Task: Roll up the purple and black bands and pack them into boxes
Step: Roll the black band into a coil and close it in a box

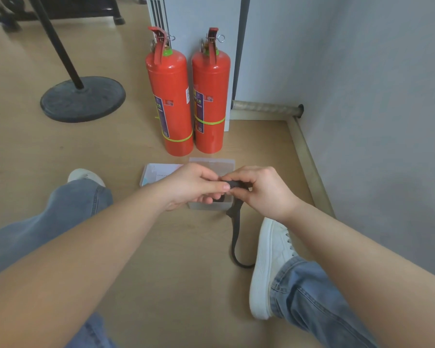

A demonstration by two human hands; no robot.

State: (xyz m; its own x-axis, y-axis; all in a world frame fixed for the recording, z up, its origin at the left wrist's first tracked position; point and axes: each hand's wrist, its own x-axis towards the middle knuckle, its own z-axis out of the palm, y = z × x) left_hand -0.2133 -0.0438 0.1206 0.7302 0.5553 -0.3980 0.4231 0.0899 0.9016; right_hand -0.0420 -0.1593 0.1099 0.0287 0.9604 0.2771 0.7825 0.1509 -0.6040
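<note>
Both hands meet just above the clear box [211,206] on the floor [199,259]. The left hand [195,185] and right hand [260,189] each keep a grip pinched on the rolled end of the black band [234,184], probably so the coil stays tight and can drop straight in. Its loose tail hangs down to the floor beside the white shoe [269,267], so there appears to be more to wind.
</note>
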